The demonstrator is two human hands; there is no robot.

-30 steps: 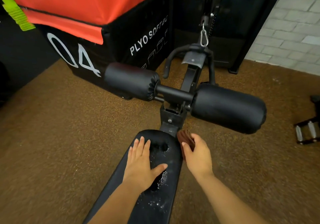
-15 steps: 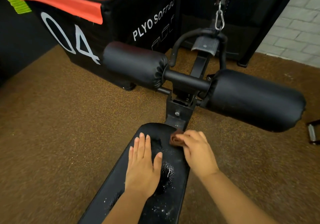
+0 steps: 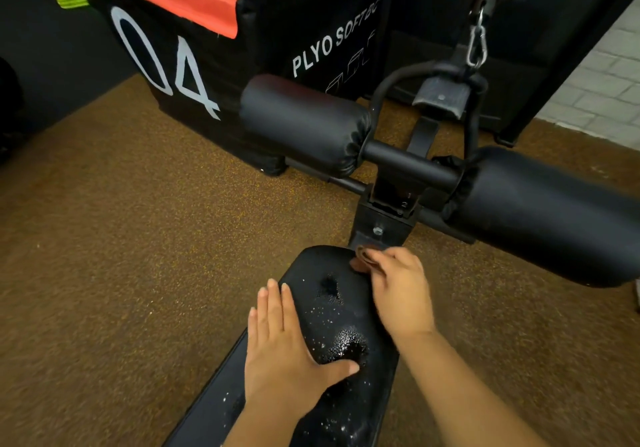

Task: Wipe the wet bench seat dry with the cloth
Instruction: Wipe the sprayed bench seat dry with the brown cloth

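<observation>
A: What is seen of the room?

B: A speckled brown rubber floor (image 3: 138, 239) is spread around both hands; beyond the fingertips, two black padded rollers (image 3: 304, 124) on a crossbar are seen, with a black and orange plyo box (image 3: 242, 31) behind them.

A: And the seat?

B: The black vinyl bench seat (image 3: 332, 308) is lain on by both hands. The left hand (image 3: 287, 353) is laid flat with fingers straight. The small folded brown cloth (image 3: 362, 259) is pinched by the right hand (image 3: 401, 294) at the seat's far end.

A: How much is judged done?

B: Little: a puddle beside the left thumb and droplets between the hands are yet to be wiped.
</observation>
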